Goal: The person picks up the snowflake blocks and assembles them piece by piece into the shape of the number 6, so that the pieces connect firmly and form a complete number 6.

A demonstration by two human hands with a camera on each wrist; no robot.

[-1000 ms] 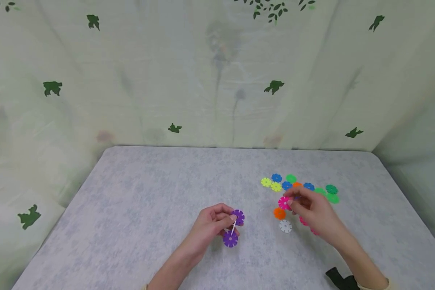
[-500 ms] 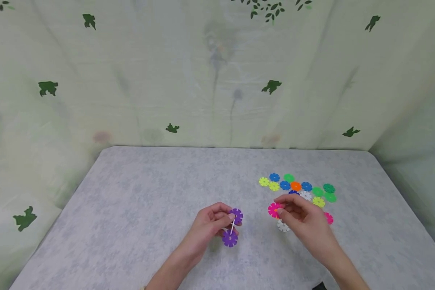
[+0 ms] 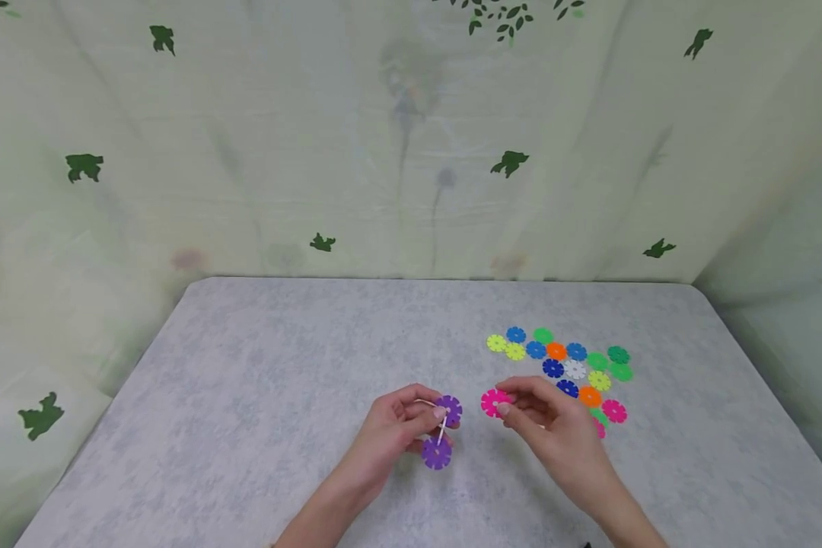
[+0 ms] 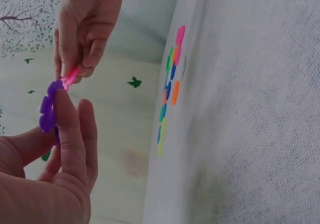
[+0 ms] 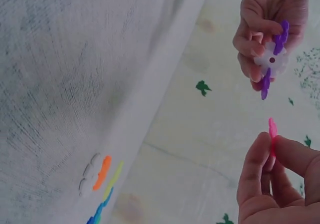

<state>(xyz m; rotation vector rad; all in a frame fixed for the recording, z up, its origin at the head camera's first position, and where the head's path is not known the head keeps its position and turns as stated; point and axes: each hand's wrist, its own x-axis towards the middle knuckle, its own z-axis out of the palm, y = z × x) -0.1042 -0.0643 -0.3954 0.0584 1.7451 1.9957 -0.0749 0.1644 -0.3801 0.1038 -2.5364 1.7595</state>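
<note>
My left hand (image 3: 393, 426) pinches a small joined piece made of notched interlocking discs. Two purple discs (image 3: 437, 454) are slotted onto a white disc (image 5: 278, 67), which appears edge-on in the head view. Between thumb and fingers of my right hand (image 3: 562, 430) is a bright pink notched disc (image 3: 492, 403). In the head view the pink disc is just right of the purple ones, with a small gap. Seen from the right wrist, the pink disc (image 5: 272, 129) stands edge-on, apart from the joined piece. Both hands are above the table.
Loose notched discs lie flat on the grey table (image 3: 281, 365) at right: yellow (image 3: 514, 352), blue (image 3: 536, 350), green (image 3: 619, 355), orange (image 3: 590, 396), white and pink (image 3: 614, 412). My right hand hides part of the group. A pale printed curtain (image 3: 356, 152) hangs behind the table.
My right hand has moved left with the pink disc, from over the loose discs toward the left hand. The left hand has stayed nearly in place, holding its joined discs.
</note>
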